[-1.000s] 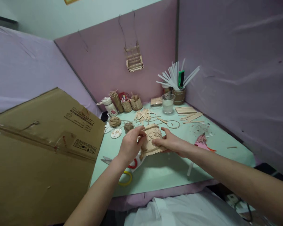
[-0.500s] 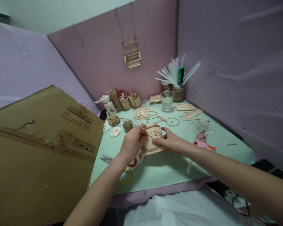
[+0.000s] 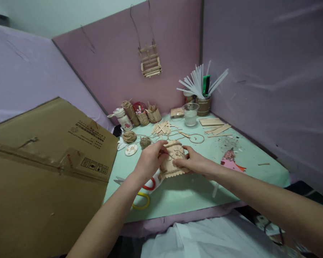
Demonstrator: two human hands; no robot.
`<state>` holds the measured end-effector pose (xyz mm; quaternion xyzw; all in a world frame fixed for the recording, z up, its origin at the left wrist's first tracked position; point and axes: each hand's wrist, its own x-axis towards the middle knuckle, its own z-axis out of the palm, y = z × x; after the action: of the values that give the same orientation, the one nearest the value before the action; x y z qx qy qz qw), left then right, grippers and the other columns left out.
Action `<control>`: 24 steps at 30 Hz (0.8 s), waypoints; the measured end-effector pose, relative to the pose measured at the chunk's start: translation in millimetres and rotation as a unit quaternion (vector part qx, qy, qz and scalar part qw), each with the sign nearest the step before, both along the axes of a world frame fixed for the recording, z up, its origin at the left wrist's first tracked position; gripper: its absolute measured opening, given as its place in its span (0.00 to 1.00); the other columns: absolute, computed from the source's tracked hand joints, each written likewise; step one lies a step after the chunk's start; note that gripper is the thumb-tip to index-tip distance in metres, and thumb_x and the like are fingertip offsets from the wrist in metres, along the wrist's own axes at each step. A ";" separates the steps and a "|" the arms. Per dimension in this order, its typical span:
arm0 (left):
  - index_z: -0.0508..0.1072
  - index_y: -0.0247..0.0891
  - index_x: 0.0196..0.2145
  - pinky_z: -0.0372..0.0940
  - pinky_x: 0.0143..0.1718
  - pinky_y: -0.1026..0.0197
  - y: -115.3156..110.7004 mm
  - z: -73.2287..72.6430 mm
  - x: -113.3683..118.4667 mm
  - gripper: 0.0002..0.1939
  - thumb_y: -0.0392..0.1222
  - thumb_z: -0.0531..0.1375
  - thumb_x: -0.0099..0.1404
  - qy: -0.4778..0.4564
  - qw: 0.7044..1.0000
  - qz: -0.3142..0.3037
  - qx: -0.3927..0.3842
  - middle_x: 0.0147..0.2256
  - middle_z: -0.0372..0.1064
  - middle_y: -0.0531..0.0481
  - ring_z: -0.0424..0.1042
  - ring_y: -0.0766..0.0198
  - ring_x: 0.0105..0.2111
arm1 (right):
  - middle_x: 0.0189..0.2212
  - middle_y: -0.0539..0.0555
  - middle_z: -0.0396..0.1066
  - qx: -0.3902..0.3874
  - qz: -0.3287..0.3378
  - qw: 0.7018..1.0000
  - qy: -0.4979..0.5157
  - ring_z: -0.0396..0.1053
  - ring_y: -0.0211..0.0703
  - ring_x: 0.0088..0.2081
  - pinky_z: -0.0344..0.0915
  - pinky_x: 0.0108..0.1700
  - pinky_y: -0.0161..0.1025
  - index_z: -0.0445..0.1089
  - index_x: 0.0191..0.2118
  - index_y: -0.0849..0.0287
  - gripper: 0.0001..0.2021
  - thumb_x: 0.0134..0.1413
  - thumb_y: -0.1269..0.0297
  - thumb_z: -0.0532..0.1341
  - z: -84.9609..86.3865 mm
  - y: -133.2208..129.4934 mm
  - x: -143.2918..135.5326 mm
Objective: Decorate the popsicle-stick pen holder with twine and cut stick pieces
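Between two hands, one wooden craft piece

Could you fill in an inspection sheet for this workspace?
Surface: pale green tabletop, with small scraps scattered at right.
Job's things: scallop-edged wooden piece, flower shapes on its face.
Clutter: scissors partly behind the left forearm; twine balls, loose sticks and a clear cup farther back.
Grippers: right hand grips the wooden piece; left hand has fingertips at its left side, contents unclear.
Cables: dark cable at lower right, beyond the tabletop.
Surroundings: cardboard box at left; pink rear panel.
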<state>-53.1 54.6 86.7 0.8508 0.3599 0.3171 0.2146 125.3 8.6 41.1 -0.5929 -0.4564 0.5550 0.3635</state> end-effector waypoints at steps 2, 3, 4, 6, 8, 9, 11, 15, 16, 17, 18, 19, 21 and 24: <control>0.69 0.45 0.44 0.60 0.37 0.61 1.5 4.3 0.3 0.21 0.29 0.57 0.52 0.011 1.000 -0.006 -0.013 0.31 0.72 0.53 0.69 0.62 0.32 | 0.45 0.60 0.69 -0.001 0.002 1.000 0.001 0.71 0.46 0.36 0.68 0.28 0.36 0.43 0.63 0.55 0.47 0.39 0.49 0.67 -0.3 -0.2 0.2; 0.69 0.45 0.44 0.60 0.36 0.62 2.5 6.4 0.4 0.22 0.29 0.57 0.52 0.021 1.000 -0.010 -0.015 0.30 0.72 0.54 0.69 0.62 0.31 | 0.45 0.59 0.69 0.000 0.002 1.000 0.002 0.71 0.45 0.35 0.67 0.27 0.36 0.43 0.63 0.55 0.48 0.39 0.50 0.67 -0.6 -0.2 0.3; 0.69 0.45 0.45 0.60 0.35 0.62 3.5 8.4 0.4 0.23 0.28 0.57 0.51 0.031 0.999 -0.017 -0.015 0.30 0.72 0.55 0.69 0.63 0.31 | 0.45 0.59 0.69 0.001 0.002 1.000 0.002 0.71 0.45 0.35 0.67 0.27 0.36 0.43 0.63 0.55 0.48 0.39 0.50 0.67 -0.9 -0.2 0.4; 0.68 0.45 0.45 0.60 0.34 0.63 6.0 11.8 0.4 0.24 0.28 0.57 0.51 0.042 0.998 -0.035 -0.015 0.29 0.71 0.55 0.68 0.64 0.30 | 0.44 0.58 0.70 0.002 0.001 1.000 0.000 0.71 0.44 0.34 0.67 0.28 0.36 0.42 0.63 0.55 0.49 0.38 0.50 0.68 -1.4 0.0 0.6; 0.67 0.45 0.45 0.60 0.32 0.64 8.7 14.2 0.6 0.24 0.28 0.58 0.51 0.050 0.997 -0.049 -0.016 0.28 0.70 0.56 0.68 0.65 0.28 | 0.44 0.59 0.70 0.003 -0.001 1.000 -0.003 0.71 0.45 0.34 0.67 0.28 0.36 0.42 0.63 0.55 0.49 0.38 0.50 0.68 -1.7 0.1 0.6; 0.67 0.45 0.45 0.59 0.30 0.64 10.2 15.3 0.7 0.23 0.28 0.58 0.51 0.055 0.997 -0.051 -0.018 0.27 0.70 0.56 0.67 0.65 0.27 | 0.44 0.59 0.70 0.003 -0.001 1.000 -0.002 0.71 0.45 0.34 0.67 0.28 0.37 0.42 0.63 0.56 0.49 0.38 0.50 0.68 -1.7 0.1 0.5; 0.67 0.44 0.44 0.59 0.29 0.64 13.1 17.7 1.2 0.22 0.30 0.59 0.50 0.070 0.996 -0.045 -0.026 0.27 0.68 0.56 0.66 0.65 0.26 | 0.45 0.59 0.70 0.004 0.003 1.000 0.001 0.71 0.46 0.35 0.67 0.29 0.37 0.41 0.64 0.56 0.49 0.39 0.50 0.67 -1.6 0.0 0.3; 0.68 0.42 0.42 0.60 0.33 0.60 19.6 24.7 2.4 0.23 0.36 0.65 0.46 0.120 0.992 0.001 -0.029 0.33 0.67 0.51 0.66 0.60 0.33 | 0.45 0.60 0.69 0.008 0.005 1.000 -0.001 0.71 0.46 0.35 0.68 0.30 0.38 0.41 0.64 0.56 0.50 0.38 0.50 0.67 -2.3 0.0 0.4; 0.68 0.41 0.42 0.61 0.36 0.58 21.5 26.6 2.5 0.25 0.37 0.67 0.44 0.127 0.992 0.012 -0.023 0.36 0.66 0.49 0.66 0.58 0.37 | 0.45 0.60 0.69 0.009 0.004 1.000 -0.003 0.71 0.46 0.35 0.67 0.31 0.38 0.41 0.64 0.56 0.50 0.38 0.49 0.68 -2.8 0.0 0.5; 0.68 0.40 0.44 0.61 0.41 0.56 23.6 28.3 2.4 0.28 0.39 0.68 0.42 0.129 0.991 0.018 -0.019 0.41 0.66 0.46 0.65 0.54 0.42 | 0.45 0.60 0.69 0.011 0.003 1.000 -0.006 0.71 0.46 0.36 0.67 0.33 0.39 0.41 0.64 0.56 0.50 0.37 0.49 0.68 -3.3 0.1 0.6; 0.68 0.40 0.46 0.60 0.44 0.53 25.9 29.5 2.2 0.32 0.40 0.69 0.41 0.126 0.992 0.016 -0.022 0.45 0.64 0.43 0.63 0.52 0.46 | 0.45 0.59 0.69 0.013 0.002 1.000 -0.007 0.71 0.46 0.36 0.67 0.34 0.39 0.41 0.64 0.56 0.51 0.37 0.48 0.68 -3.7 0.1 0.8; 0.67 0.41 0.48 0.58 0.47 0.51 28.5 30.1 1.7 0.36 0.41 0.70 0.39 0.121 0.992 0.008 -0.035 0.48 0.63 0.42 0.62 0.50 0.49 | 0.45 0.59 0.69 0.015 0.002 1.000 -0.008 0.71 0.46 0.37 0.67 0.36 0.39 0.41 0.64 0.57 0.51 0.37 0.48 0.68 -4.0 0.1 0.9; 0.63 0.43 0.53 0.58 0.49 0.49 34.5 29.4 0.2 0.42 0.41 0.71 0.38 0.111 0.989 -0.018 -0.094 0.52 0.61 0.40 0.60 0.48 0.53 | 0.45 0.59 0.69 0.017 0.003 1.000 -0.009 0.71 0.45 0.38 0.67 0.38 0.38 0.40 0.64 0.57 0.52 0.37 0.48 0.68 -4.1 0.0 1.0; 0.60 0.44 0.56 0.59 0.49 0.48 44.6 24.4 -2.7 0.46 0.42 0.71 0.39 0.100 0.971 -0.038 -0.214 0.53 0.61 0.36 0.59 0.47 0.54 | 0.46 0.59 0.69 0.018 0.004 1.000 -0.007 0.71 0.45 0.38 0.66 0.38 0.38 0.40 0.64 0.57 0.52 0.37 0.48 0.68 -3.4 -0.5 1.1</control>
<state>-55.8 99.1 111.1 0.8255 0.4067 0.1374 0.3664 126.5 8.1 37.7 -0.5883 -0.4711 0.5443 0.3684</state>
